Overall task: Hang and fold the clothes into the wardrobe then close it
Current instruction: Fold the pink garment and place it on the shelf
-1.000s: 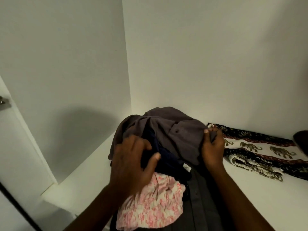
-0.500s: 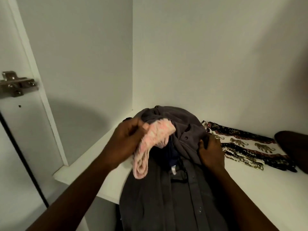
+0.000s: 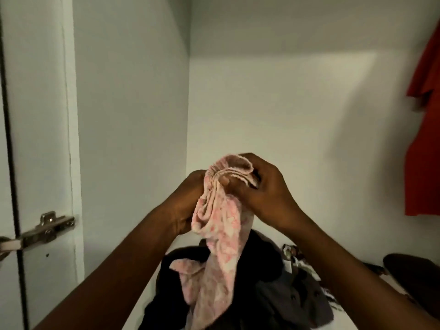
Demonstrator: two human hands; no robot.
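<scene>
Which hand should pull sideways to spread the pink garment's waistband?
Probably the right hand: it pinches the waistband at its loose edge, with open space beside it. The left hand grips the bunched pink garment lower, nearer the side wall.

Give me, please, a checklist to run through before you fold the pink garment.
1. Left hand and right hand both grip the pink garment at its bunched top: ok.
2. Garment spread flat: not ok, it hangs crumpled.
3. Lower end clear of the dark shirt pile: cannot tell.
4. Bare shelf beside the pile: ok.
5. Red garment hanging at the right, out of the way: ok.
</scene>
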